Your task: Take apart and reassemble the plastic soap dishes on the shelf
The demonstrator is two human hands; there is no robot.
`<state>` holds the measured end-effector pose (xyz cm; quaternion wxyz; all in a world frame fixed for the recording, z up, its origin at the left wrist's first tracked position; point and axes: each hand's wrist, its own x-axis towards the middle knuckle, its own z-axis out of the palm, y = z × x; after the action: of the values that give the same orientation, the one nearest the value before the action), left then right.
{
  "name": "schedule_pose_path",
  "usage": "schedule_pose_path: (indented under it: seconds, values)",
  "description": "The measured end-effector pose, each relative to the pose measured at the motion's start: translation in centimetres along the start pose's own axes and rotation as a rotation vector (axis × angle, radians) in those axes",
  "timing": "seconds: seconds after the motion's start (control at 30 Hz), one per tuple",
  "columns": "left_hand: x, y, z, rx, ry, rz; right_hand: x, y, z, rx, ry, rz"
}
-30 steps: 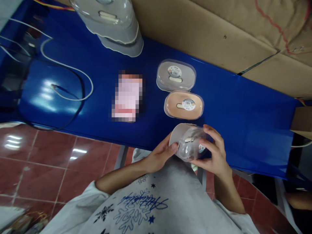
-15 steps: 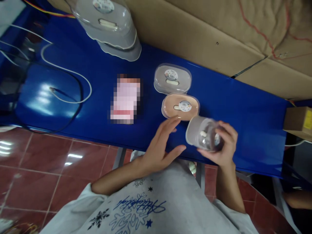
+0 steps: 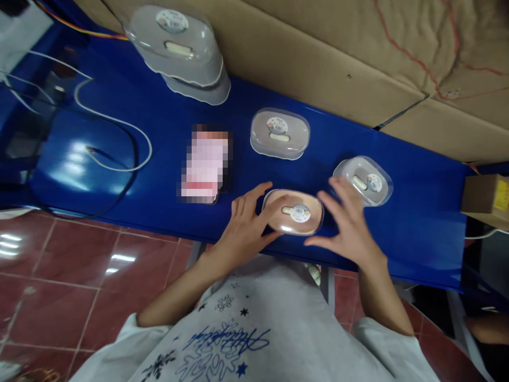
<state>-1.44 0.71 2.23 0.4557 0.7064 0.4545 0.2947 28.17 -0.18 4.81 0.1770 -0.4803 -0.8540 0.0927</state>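
Observation:
A peach-coloured container with a clear lid (image 3: 312, 206), a white handle and a round label lies near the table's front edge. My left hand (image 3: 246, 225) grips its left end, thumb and a finger laid along the lid and side. Just right of it, my right hand (image 3: 352, 228) is open, fingers spread, holding nothing. Beyond those fingertips sits a grey container with a clear lid (image 3: 374, 183), its left part partly hidden by my hand. Another grey clear-lidded container (image 3: 280, 132) rests behind the peach one.
Larger grey containers (image 3: 186, 63) are stacked at the back left. A pixelated pink rectangular item (image 3: 204, 167) lies left of my hands. White and black cables (image 3: 149, 143) loop at the left. Cardboard boxes (image 3: 318, 74) line the back of the blue table (image 3: 425, 223).
My right hand has let go of the grey container, which now sits farther back and right. The peach container has come toward me, with my left hand now on it.

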Motion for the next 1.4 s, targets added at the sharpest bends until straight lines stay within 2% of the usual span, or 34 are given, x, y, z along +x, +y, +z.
schedule_pose_path:
  seconds: [0.07,0.17,0.27,0.4,0.5,0.6,0.7,0.8,0.87,1.07,1.23,1.4]
  values:
    - [0.0,-0.7,0.0,-0.034,-0.013,0.011,0.8,-2.4,1.1,0.093,-0.129,-0.068]
    - [0.2,-1.7,0.0,0.026,-0.078,0.073,1.0,-3.5,2.1,0.244,-0.133,-0.049]
    - [0.1,-2.4,-0.4,0.184,-0.123,0.183,0.7,-2.3,2.3,0.397,-0.096,0.060]
    - [-0.6,-2.6,-1.4,0.221,-0.116,0.271,0.6,0.3,2.2,0.239,-0.008,0.212]
    - [-1.2,-2.3,-2.0,0.159,-0.126,0.238,1.0,1.7,2.5,0.127,0.003,0.251]
    - [-1.6,-2.2,-2.4,0.082,-0.112,0.172,1.2,1.8,2.4,0.012,-0.002,0.265]
    - [-1.6,-2.2,-2.3,-0.001,-0.070,0.146,1.3,-0.2,1.8,0.055,-0.005,0.170]
    - [-1.3,-2.3,-2.1,-0.070,-0.036,0.148,1.4,-3.0,1.4,0.215,-0.161,-0.011]
    - [-1.2,-2.4,-2.0,-0.094,-0.026,0.152,1.4,-4.3,1.5,0.290,-0.226,-0.051]
    - [-1.7,-3.0,-1.4,-0.216,-0.032,0.138,1.1,-4.5,2.5,0.515,-0.130,-0.008]
    - [-2.5,-2.9,-0.5,-0.456,-0.070,0.072,0.6,-4.9,3.3,0.464,-0.075,0.007]
    - [-2.3,-2.2,0.5,-0.568,-0.008,-0.021,0.5,-5.8,3.7,0.500,-0.098,0.056]
